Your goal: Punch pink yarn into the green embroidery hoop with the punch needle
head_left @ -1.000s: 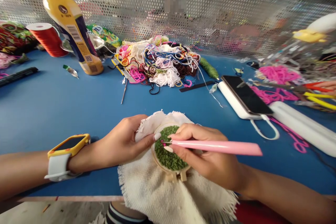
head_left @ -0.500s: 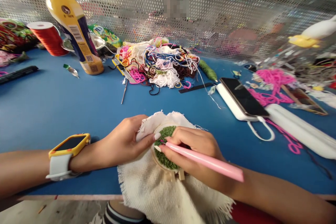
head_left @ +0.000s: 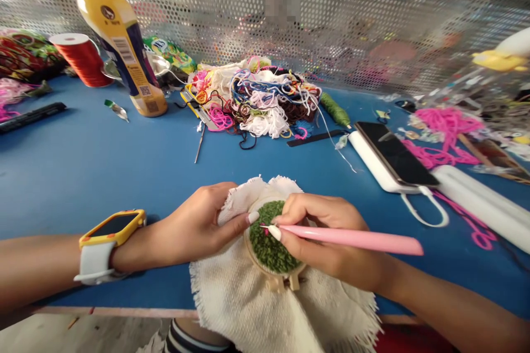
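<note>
A round embroidery hoop stretches cream frayed-edge cloth near the table's front edge. Dense green yarn loops fill the hoop, with a few specks of dark pink yarn near their middle. My left hand grips the hoop's left side through the cloth, thumb on top at the green; its other fingers are hidden underneath. Pinched in my right hand is a pink-handled needle tool. Its thin tip touches or hovers just above the pink specks; I cannot tell which. The handle slants out to the right.
A heap of mixed yarn lies behind the hoop. Further left stand a yellow drink bottle and an orange-red spool. To the right are a phone, a white power bank and pink yarn. A perforated metal panel runs behind.
My right hand has shifted slightly right, and the tool's handle has swung flatter, uncovering more of the green loops. The left hand keeps its hold; the whole view has shifted slightly.
</note>
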Available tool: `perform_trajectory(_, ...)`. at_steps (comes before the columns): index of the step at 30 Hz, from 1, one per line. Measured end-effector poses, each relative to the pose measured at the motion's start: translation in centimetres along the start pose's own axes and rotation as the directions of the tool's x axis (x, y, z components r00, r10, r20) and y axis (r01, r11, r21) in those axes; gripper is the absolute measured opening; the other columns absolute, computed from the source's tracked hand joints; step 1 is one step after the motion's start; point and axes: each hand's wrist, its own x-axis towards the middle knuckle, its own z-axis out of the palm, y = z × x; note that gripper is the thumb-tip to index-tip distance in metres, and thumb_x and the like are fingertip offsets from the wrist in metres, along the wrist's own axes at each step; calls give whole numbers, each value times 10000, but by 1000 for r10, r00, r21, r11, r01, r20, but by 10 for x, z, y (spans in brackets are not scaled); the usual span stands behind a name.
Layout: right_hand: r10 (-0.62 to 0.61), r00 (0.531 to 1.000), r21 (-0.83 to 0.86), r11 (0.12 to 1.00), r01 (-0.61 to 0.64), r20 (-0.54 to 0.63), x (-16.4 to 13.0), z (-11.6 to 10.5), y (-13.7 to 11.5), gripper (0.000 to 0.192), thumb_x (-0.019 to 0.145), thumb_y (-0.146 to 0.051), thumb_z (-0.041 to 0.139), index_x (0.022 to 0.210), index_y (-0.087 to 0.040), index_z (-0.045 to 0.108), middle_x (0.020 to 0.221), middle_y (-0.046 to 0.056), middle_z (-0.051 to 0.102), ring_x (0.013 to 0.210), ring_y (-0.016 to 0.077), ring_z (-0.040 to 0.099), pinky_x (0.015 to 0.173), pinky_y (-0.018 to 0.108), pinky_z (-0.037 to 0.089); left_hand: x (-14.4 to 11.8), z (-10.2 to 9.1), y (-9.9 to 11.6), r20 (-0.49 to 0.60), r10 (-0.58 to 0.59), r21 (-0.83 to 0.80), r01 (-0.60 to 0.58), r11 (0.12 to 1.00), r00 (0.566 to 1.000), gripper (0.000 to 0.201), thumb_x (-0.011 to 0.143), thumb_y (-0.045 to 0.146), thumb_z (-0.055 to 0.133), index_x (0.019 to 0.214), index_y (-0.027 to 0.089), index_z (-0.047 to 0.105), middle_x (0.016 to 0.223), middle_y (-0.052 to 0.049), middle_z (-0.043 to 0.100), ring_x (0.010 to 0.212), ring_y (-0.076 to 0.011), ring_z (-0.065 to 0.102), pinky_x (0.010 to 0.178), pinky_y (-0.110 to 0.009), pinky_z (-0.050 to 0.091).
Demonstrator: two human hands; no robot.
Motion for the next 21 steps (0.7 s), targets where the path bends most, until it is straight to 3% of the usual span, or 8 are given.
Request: perform_trajectory(21,-58,995,-7,998,57,-85,-5,1,-1,278,786,-177,584,581,-209,399,526,-33,453,510,105,438,503,239,389,0,-1,0,4,1,0,-1,1000,1000,209,897,319,492,800,146,560,776,-22,594,693,-124,529,638,-227,442)
